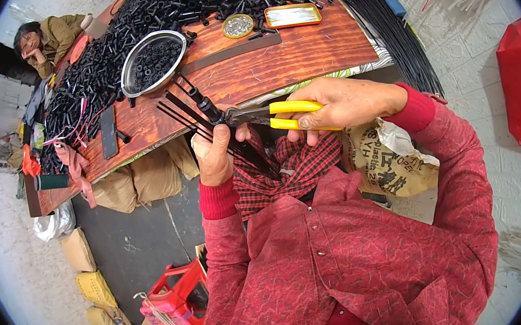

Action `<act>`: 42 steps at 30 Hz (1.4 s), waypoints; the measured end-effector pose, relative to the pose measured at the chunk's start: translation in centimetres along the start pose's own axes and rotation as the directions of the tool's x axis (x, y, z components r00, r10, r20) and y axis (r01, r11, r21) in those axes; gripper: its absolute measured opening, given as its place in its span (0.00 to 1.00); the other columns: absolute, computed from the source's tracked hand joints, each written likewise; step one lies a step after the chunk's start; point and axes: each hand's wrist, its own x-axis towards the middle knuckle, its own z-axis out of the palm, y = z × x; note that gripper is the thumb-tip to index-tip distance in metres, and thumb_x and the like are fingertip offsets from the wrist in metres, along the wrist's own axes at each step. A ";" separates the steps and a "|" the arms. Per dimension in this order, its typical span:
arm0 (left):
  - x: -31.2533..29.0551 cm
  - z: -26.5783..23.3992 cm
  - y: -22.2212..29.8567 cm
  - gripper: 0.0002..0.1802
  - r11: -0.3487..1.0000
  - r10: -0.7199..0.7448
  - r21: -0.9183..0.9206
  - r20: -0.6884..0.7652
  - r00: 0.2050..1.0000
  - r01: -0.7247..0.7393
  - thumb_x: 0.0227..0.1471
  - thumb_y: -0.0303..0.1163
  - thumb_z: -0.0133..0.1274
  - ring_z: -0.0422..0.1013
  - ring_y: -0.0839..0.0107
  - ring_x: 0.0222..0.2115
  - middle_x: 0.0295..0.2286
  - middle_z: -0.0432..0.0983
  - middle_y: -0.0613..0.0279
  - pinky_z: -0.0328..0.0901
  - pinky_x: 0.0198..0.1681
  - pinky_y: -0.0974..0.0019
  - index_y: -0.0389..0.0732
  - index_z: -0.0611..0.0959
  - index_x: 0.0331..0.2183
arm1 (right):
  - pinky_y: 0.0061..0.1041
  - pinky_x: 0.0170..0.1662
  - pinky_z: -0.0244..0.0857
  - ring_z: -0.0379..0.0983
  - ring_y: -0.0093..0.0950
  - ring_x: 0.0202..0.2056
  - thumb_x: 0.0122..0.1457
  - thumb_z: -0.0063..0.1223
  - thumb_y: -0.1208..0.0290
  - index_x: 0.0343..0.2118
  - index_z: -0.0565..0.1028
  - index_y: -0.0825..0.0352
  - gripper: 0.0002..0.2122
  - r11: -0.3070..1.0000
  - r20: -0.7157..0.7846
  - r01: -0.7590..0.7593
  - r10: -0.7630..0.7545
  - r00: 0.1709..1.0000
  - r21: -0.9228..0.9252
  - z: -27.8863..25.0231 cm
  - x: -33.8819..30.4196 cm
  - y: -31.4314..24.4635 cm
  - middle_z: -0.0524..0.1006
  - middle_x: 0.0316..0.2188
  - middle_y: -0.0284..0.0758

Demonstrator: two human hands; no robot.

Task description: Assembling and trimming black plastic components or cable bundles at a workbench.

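Observation:
My left hand [214,158] is closed around several thin black rods [187,120] and a black tubular fitting [209,109], just off the near edge of the table. In my right hand [349,103] is a pair of pliers [296,106] with yellow handles. Their metal jaws meet the lower end of the fitting, beside my left thumb. Whether they bite on it or only touch it is hard to see. Beyond my hands, a metal bowl [127,84] of small black rings sits on the reddish wooden table [331,47].
Heaped black tubular parts [212,2] cover the table's far side. A yellow tray [293,24] holds thin pale pieces, beside a round dish [239,36] of small metal bits. Long black rods [386,29] line the right edge. A phone [109,133] lies left; a person [60,41] leans beyond.

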 end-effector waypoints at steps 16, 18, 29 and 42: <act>-0.8 0.6 -0.7 0.22 0.994 0.016 -0.101 -0.233 0.972 -0.041 0.56 0.43 0.55 0.62 0.77 0.20 0.25 0.70 0.63 0.58 0.23 0.71 0.33 0.73 0.41 | 0.16 0.27 0.65 0.70 0.16 0.23 0.65 0.45 0.65 0.47 0.71 0.68 0.14 0.996 -0.057 0.065 -0.062 0.996 0.060 1.7 1.8 3.0 0.77 0.30 0.31; -0.6 0.8 -0.9 0.22 0.994 0.026 -0.100 -0.230 0.973 -0.050 0.56 0.43 0.55 0.62 0.77 0.20 0.25 0.70 0.63 0.57 0.23 0.71 0.33 0.73 0.41 | 0.17 0.25 0.64 0.70 0.16 0.22 0.65 0.43 0.67 0.45 0.71 0.68 0.11 0.990 -0.069 0.128 -0.124 0.990 0.061 1.6 2.2 3.7 0.79 0.29 0.32; -0.8 0.8 0.0 0.24 0.993 0.017 -0.112 -0.187 0.982 -0.038 0.55 0.41 0.56 0.64 0.76 0.22 0.27 0.71 0.59 0.60 0.25 0.71 0.32 0.72 0.44 | 0.17 0.26 0.65 0.70 0.16 0.23 0.65 0.43 0.66 0.47 0.71 0.69 0.13 0.995 -0.033 0.097 -0.096 0.995 0.027 0.8 2.4 3.1 0.77 0.29 0.31; -0.8 -0.2 -0.3 0.20 0.994 0.109 0.053 -0.221 0.969 -0.100 0.58 0.40 0.53 0.66 0.74 0.23 0.26 0.71 0.62 0.65 0.27 0.69 0.33 0.73 0.43 | 0.17 0.26 0.66 0.71 0.17 0.22 0.65 0.44 0.67 0.50 0.70 0.71 0.15 0.985 -0.002 0.033 -0.033 0.999 0.170 1.0 2.8 3.0 0.78 0.30 0.34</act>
